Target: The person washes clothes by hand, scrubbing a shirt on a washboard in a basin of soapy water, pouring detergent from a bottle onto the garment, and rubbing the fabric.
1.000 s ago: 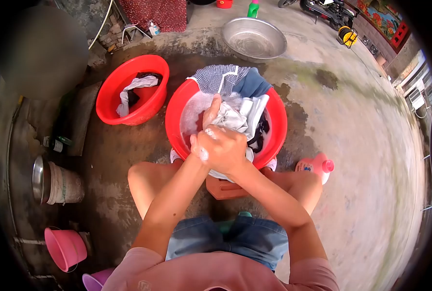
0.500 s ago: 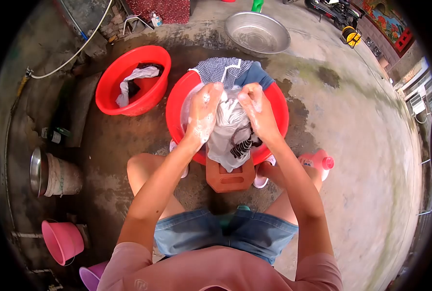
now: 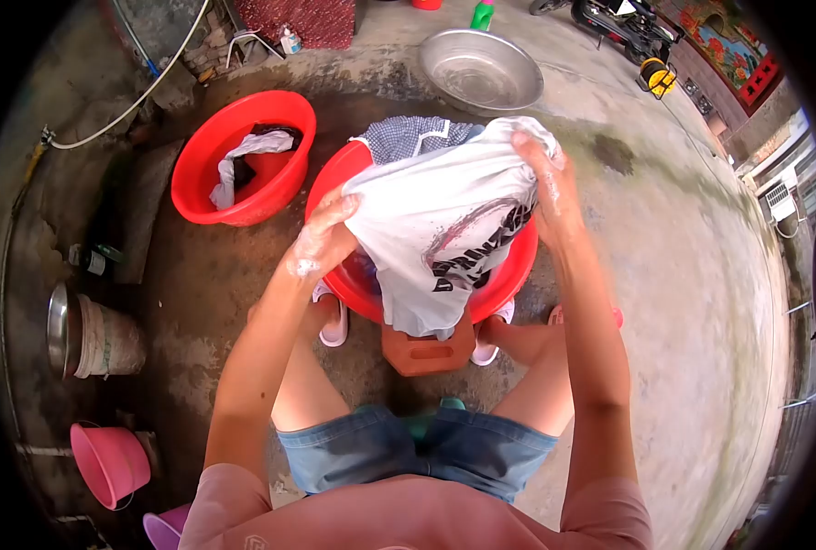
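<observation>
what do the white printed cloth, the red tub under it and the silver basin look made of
White printed cloth: matte fabric, perhaps cotton, since it drapes softly. Red tub: probably smooth plastic, from its even colour and rounded rim. Silver basin: likely metal, alloy unclear, from its dull grey sheen.

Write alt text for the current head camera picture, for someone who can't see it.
Someone's soapy left hand and right hand spread a white garment with black lettering over a red basin, an orange board at its near side. To the left, a second red basin holds laundry; a metal basin sits beyond.
</observation>
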Motion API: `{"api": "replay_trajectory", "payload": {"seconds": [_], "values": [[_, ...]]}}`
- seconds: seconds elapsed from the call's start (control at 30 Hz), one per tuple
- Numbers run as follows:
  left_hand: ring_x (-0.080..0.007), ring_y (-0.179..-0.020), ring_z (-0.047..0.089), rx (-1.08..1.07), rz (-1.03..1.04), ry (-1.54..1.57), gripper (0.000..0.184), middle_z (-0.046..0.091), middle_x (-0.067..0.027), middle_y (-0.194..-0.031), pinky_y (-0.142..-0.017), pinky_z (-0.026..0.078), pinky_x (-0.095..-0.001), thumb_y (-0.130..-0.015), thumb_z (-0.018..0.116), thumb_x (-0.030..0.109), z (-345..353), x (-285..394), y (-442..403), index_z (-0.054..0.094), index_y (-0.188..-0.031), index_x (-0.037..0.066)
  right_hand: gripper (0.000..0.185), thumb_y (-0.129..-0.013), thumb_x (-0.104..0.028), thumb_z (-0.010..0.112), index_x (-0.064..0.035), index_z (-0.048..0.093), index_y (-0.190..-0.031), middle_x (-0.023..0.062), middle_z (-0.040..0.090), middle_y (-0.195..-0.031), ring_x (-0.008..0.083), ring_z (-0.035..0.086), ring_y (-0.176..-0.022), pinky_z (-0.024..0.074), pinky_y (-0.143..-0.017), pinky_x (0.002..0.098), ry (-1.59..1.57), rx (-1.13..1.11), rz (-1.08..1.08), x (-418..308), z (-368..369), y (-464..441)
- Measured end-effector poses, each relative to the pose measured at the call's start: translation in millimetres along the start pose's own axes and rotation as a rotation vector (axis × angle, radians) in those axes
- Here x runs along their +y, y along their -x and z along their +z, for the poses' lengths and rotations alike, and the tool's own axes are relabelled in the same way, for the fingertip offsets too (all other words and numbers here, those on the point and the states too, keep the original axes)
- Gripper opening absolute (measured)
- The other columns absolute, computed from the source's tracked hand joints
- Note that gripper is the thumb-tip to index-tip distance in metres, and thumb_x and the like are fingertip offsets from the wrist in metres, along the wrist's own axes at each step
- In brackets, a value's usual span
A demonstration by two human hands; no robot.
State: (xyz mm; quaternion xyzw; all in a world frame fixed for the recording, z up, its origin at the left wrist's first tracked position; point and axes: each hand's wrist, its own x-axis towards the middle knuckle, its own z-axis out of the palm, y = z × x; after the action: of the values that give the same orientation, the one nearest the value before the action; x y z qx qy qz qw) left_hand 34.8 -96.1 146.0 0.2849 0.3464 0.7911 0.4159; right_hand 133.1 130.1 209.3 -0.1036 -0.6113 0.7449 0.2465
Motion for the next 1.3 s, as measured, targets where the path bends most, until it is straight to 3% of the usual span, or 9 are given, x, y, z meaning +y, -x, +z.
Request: {"api": "replay_trajectory", "payload": {"seconds": [0.13, 0.23, 0.37, 0.43, 0.5, 0.7, 0.8, 1.07, 1.3], "values": [[-0.018, -0.102, 0.054, -0.188, 0.042, 0.551, 0.032, 0.055, -0.0099, -0.109, -0.087, 0.044, -0.0332, -0.091, 0.044, 0.033, -34, -89, -62, 0.051, -0.107, 0.006, 0.028, -0.078, -0.023, 0.064, 0.0016, 0.059, -0.09, 0.0124, 0.061, -0.084, 0.0178, 0.06, -0.073, 0.048, -0.07, 0.0296, 0.564, -0.181, -0.519, 76, 38, 8], [-0.0133, -0.099, 0.054, 0.644, 0.003, 0.406, 0.031, 0.054, -0.0051, -0.106, -0.084, 0.045, -0.0277, -0.093, 0.039, 0.035, 31, -86, -52, 0.049, -0.108, 0.01, 0.024, -0.081, -0.024, 0.059, 0.0004, 0.057, -0.079, 0.0113, 0.06, -0.082, 0.0213, 0.06, -0.071, 0.0481, -0.067, 0.0315, 1.045, -0.159, -0.638, 95, 54, 6], [-0.015, -0.094, 0.055, 0.601, -0.05, 0.389, 0.032, 0.055, -0.0028, -0.101, -0.083, 0.045, -0.0294, -0.093, 0.037, 0.037, 23, -77, -71, 0.048, -0.11, 0.011, 0.022, -0.079, -0.021, 0.061, -0.0048, 0.052, -0.066, 0.0093, 0.048, -0.053, 0.0287, 0.058, -0.057, 0.0479, -0.065, 0.0316, 0.894, -0.004, -0.959, 100, 76, 11], [-0.0144, -0.095, 0.054, 0.616, -0.036, 0.405, 0.032, 0.054, -0.003, -0.104, -0.083, 0.045, -0.029, -0.094, 0.037, 0.036, 13, -83, -69, 0.048, -0.109, 0.011, 0.023, -0.074, -0.024, 0.064, -0.0059, 0.052, -0.065, 0.0125, 0.056, -0.058, 0.0281, 0.059, -0.056, 0.0474, -0.053, 0.0354, 1.249, 0.647, -0.323, 206, 101, -20], [-0.0138, -0.097, 0.053, 0.642, -0.032, 0.423, 0.031, 0.053, -0.0032, -0.106, -0.083, 0.044, -0.0286, -0.094, 0.037, 0.036, 6, -90, -63, 0.047, -0.109, 0.01, 0.026, -0.075, -0.028, 0.063, -0.0063, 0.053, -0.067, 0.0146, 0.058, -0.061, 0.0288, 0.06, -0.058, 0.0482, -0.058, 0.0424, 0.89, 0.041, -0.582, 120, 52, -24], [-0.0143, -0.088, 0.055, -0.153, 0.091, 0.65, 0.03, 0.056, -0.0033, -0.095, -0.078, 0.045, -0.0274, -0.093, 0.041, 0.034, -83, -146, -76, 0.052, -0.104, 0.009, 0.024, -0.069, -0.014, 0.066, -0.0018, 0.054, -0.085, 0.0196, 0.061, -0.075, 0.0308, 0.062, -0.069, 0.0483, -0.06, 0.0381, 1.23, 0.595, -0.477, 234, 81, -22], [-0.0116, -0.078, 0.055, 0.739, -0.083, 0.337, 0.032, 0.058, -0.0017, -0.084, -0.074, 0.044, -0.025, -0.092, 0.043, 0.036, 1, -91, -66, 0.058, -0.093, 0.008, 0.023, -0.072, -0.015, 0.063, -0.0033, 0.051, -0.088, 0.0206, 0.058, -0.082, 0.0225, 0.061, -0.078, 0.0461, -0.07, 0.0367, 0.935, -0.067, -0.292, 147, 24, -24], [-0.0056, -0.075, 0.045, 0.45, 0.062, -0.676, 0.024, 0.05, 0.002, -0.08, -0.067, 0.037, -0.0205, -0.09, 0.051, 0.028, -42, -54, -54, 0.055, -0.089, 0.005, 0.062, -0.072, -0.026, 0.061, 0.0034, 0.043, -0.123, 0.0147, 0.048, -0.121, 0.02, 0.046, -0.112, 0.0337, -0.095, 0.0303, 0.03, -0.635, 0.517, 143, -25, -28], [-0.0129, -0.079, 0.048, -0.101, -0.363, -1.005, 0.048, 0.054, -0.0024, -0.084, -0.075, 0.04, -0.0272, -0.074, 0.068, 0.042, -45, -23, -42, 0.055, -0.1, 0.003, 0.071, -0.066, -0.044, 0.071, 0.0057, 0.05, -0.112, 0.0122, 0.057, -0.107, 0.0196, 0.057, -0.095, 0.0449, -0.085, 0.031, -0.661, -0.423, 0.207, 118, -26, -14]]}}
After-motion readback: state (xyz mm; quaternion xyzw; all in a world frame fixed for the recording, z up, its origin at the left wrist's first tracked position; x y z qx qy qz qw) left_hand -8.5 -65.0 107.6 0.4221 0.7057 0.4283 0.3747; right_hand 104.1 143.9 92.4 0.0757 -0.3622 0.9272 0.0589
